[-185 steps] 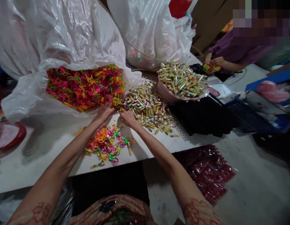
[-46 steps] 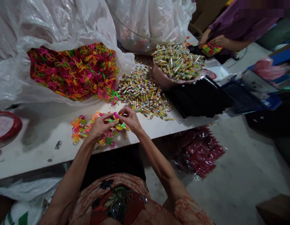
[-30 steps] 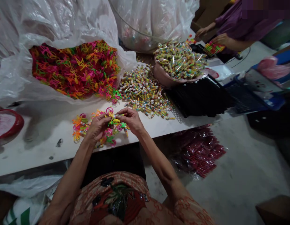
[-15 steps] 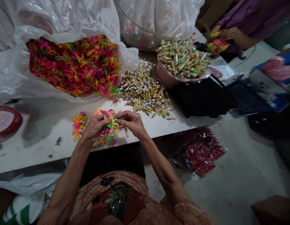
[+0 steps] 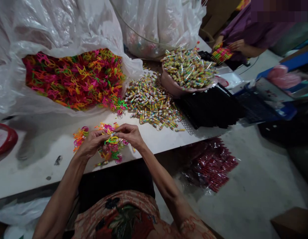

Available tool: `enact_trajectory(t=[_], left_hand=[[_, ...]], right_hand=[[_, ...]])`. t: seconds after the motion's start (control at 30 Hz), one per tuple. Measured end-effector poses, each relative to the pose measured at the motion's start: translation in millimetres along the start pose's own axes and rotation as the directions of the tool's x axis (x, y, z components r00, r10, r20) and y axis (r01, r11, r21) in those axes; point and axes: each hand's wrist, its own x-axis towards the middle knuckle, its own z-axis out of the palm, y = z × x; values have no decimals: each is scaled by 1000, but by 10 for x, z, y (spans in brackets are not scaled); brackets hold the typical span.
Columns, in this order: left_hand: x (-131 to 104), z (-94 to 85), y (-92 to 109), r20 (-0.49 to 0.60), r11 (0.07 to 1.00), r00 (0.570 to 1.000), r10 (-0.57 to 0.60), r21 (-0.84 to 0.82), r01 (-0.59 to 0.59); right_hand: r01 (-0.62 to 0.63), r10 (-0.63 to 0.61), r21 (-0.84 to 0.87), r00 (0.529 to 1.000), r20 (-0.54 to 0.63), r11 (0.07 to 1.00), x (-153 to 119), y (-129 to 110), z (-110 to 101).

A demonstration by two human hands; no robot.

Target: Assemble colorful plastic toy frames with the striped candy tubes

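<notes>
Near the table's front edge, my left hand (image 5: pixel 93 142) pinches a yellow-green plastic piece (image 5: pixel 112 138). My right hand (image 5: pixel 131 134) closes on the same piece from the other side, its fingertips almost touching the left ones. Under and around both hands lies a small heap of pink, orange and green plastic pieces (image 5: pixel 80 135). Behind them, a large plastic bag (image 5: pixel 9 86) stands open, full of bright plastic pieces (image 5: pixel 76 78). Small yellow-and-white tubes (image 5: pixel 151 99) are piled to the right of the bag.
A pink basin (image 5: pixel 168 84) heaped with tubes stands behind black trays (image 5: pixel 211 106). At the left edge is a red round container (image 5: pixel 9 141). A person in purple (image 5: pixel 258 30) handles colourful pieces at the back right. Bagged dark-red items (image 5: pixel 211 166) lie below the table.
The view has shifted slightly, so most things appear a little further left and lower. Both hands stay together at the plastic piece, their fingers slightly repositioned.
</notes>
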Motion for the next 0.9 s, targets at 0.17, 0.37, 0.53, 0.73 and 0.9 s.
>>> enact_trajectory(t=[0.17, 0.37, 0.53, 0.73, 0.9], left_hand=[[70, -28, 18, 94, 999, 995, -12, -33, 15], [72, -79, 79, 70, 1000, 998, -6, 19, 5], [19, -18, 85, -26, 996, 996, 83, 36, -82], [-13, 32, 38, 22, 993, 994, 109, 37, -110], [-15, -5, 136, 125, 972, 988, 91, 204, -115]], right_hand=[[46, -44, -60, 999, 28, 997, 52, -30, -12], [227, -227, -297, 973, 36, 927, 74, 33, 8], [333, -272, -437, 942, 197, 835, 71, -57, -85], [452, -371, -594, 891, 262, 665, -52, -163, -119], [445, -366, -631, 893, 262, 635, -125, -36, -63]])
